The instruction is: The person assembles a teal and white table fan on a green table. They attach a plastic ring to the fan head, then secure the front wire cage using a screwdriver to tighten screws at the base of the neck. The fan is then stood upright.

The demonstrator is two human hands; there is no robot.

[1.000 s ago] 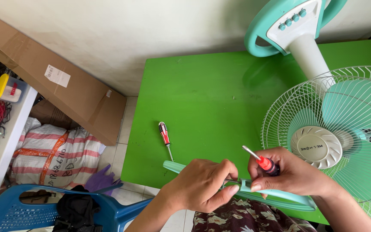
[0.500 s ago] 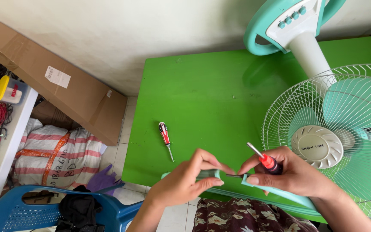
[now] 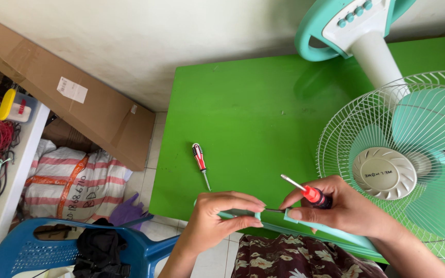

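the left hand [image 3: 217, 216] pinches one end of a teal band [image 3: 330, 231] at the table [image 3: 243, 113] edge, about 6 o'clock in view. the right hand [image 3: 343, 208] pinches the other end with thumb and forefinger while its remaining fingers curl around a red screwdriver [image 3: 310, 194], tip pointing to 10 o'clock. a thin dark screw or pin [image 3: 274, 210] bridges the gap between the ends. the ends are not yet joined, so closing seems unfinished. a spare screwdriver [image 3: 200, 160] lies at 11 o'clock of the hands; the fan [image 3: 387, 172] lies at 2 o'clock.
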